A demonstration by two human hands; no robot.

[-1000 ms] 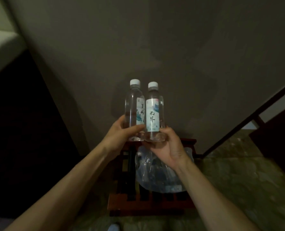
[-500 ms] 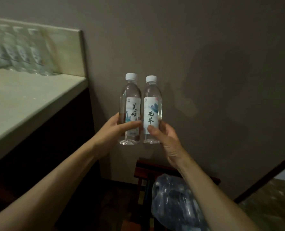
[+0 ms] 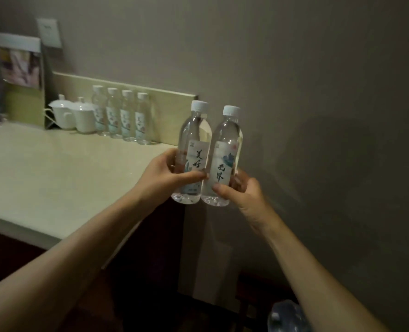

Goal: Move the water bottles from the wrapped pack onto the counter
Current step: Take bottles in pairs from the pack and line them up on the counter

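Two clear water bottles held upright side by side in mid-air, sides touching, just off the right end of the counter point(image 3: 55, 178) and above its edge level. Left-hand bottle point(image 3: 194, 140): white cap, white label with dark brush characters, gripped by left hand point(image 3: 161, 178), thumb curled across the lower label, fingers wrapped round the far side. Right-hand bottle point(image 3: 226, 149): white cap, label with blue-green print and dark characters, gripped by right hand point(image 3: 243, 192), thumb pressed on the lower front, fingers curled behind. Both bases free, resting on nothing. Both forearms bare, reaching in from the bottom of the view.

On the pale counter, against the low backsplash point(image 3: 172, 111): row of four matching bottles point(image 3: 121, 115), upright, caps on, standing close together. Just left of the row, two white lidded cups point(image 3: 73, 115), touching or nearly so. Further left, a standing brochure holder point(image 3: 20, 63) with printed sheets; print too blurred to read. White wall plate point(image 3: 48, 32) above it.

Wrapped pack point(image 3: 288, 316) at the bottom edge, right of centre, below the right forearm: crinkled clear plastic, only the top in view, contents not discernible. Dark cabinet front point(image 3: 151, 248) under the counter. Grey wall point(image 3: 318, 92) behind the held bottles.
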